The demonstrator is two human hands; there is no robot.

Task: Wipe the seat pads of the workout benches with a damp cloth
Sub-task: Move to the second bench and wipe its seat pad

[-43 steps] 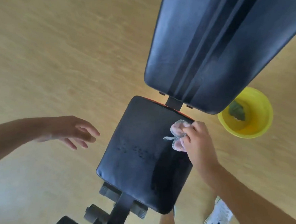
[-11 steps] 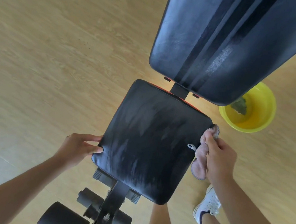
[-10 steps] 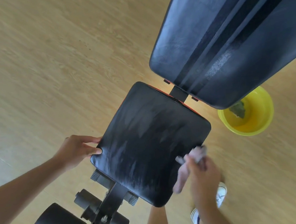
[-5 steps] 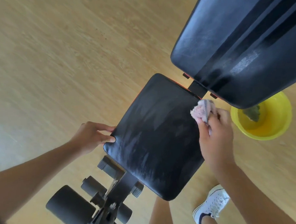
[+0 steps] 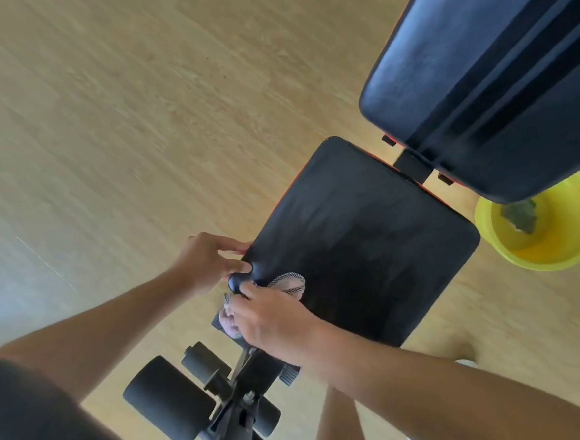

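Observation:
The black seat pad (image 5: 362, 245) of a workout bench fills the middle of the view, with the raised black back pad (image 5: 484, 79) at the upper right. My left hand (image 5: 209, 263) grips the seat pad's near-left corner, thumb pressed on top. My right hand (image 5: 271, 320) is shut on a pale pink cloth (image 5: 288, 283) with a mesh edge, pressed onto the pad's near-left corner just beside my left hand. Part of the cloth hangs over the pad's front edge under my fingers.
A yellow bucket (image 5: 571, 234) with a dark rag (image 5: 520, 215) inside stands on the wooden floor right of the bench. Black foam rollers (image 5: 167, 400) and the bench frame sit below the seat. My legs stand close to the seat's near right side.
My right hand has swept the cloth from the seat pad's far right corner, by the back pad, across to the near-left corner. My left hand keeps its grip on that corner.

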